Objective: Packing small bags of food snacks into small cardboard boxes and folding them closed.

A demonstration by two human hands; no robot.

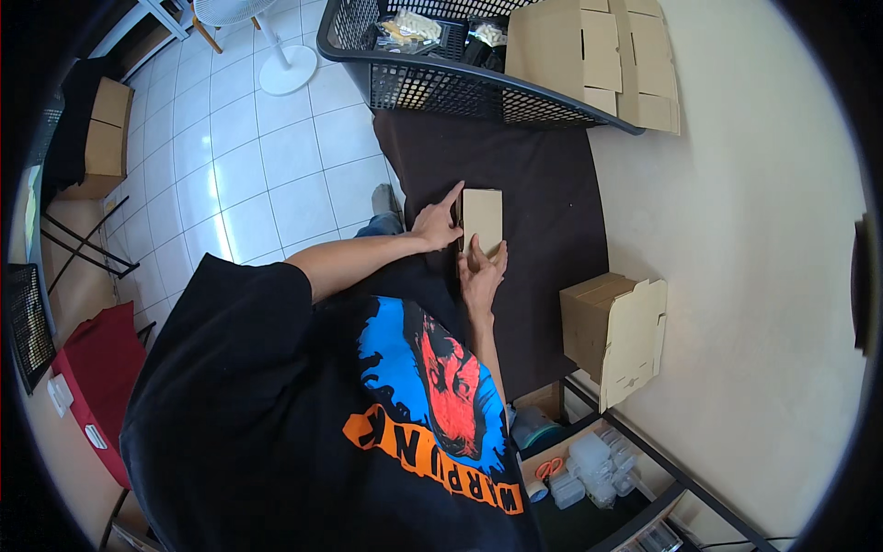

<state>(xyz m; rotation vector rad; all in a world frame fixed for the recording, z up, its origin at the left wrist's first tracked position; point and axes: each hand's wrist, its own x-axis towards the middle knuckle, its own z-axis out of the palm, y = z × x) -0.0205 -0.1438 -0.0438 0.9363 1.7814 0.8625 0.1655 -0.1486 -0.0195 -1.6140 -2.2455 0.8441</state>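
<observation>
Dark cloth (552, 198) lies under a small brown box (484, 213). The left hand (436, 226) spreads finger and thumb wide along its left side; the right hand (481, 279) holds its near end.

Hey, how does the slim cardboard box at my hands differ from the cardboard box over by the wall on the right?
The slim box looks smaller and flatter; the wall-side box looks bigger and deeper. The slim box has your left hand and right hand at its edges; the wall-side box is untouched, with flat cardboard against it. Both are brown cardboard.
</observation>
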